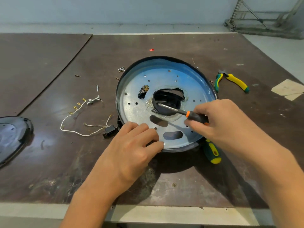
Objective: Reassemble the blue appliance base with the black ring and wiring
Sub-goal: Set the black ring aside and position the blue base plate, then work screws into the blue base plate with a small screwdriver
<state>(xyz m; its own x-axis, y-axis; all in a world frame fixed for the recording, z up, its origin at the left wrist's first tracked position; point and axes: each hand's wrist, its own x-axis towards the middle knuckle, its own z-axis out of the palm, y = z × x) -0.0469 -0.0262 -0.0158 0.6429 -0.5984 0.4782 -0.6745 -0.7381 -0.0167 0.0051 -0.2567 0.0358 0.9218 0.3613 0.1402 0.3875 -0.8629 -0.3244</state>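
Note:
The round blue appliance base (pixel 185 79) lies on the dark table, its metal inner plate facing up and a black ring (pixel 130 71) wrapped around its rim. A black part (pixel 167 97) shows through the central hole. My right hand (pixel 218 122) grips a black-and-orange screwdriver (pixel 190 114) whose tip reaches into that hole. My left hand (pixel 136 145) presses on the base's near edge, fingers curled over the rim. The white wiring (pixel 79 116) with brass terminals and a black connector (pixel 109 131) lies loose to the left.
Yellow-green pliers (pixel 233 81) lie right of the base, and a yellow-green screwdriver handle (pixel 213 152) sits under my right wrist. Loose screws (pixel 121 69) are scattered at the upper left. A dark cover (pixel 11 139) rests at the left edge.

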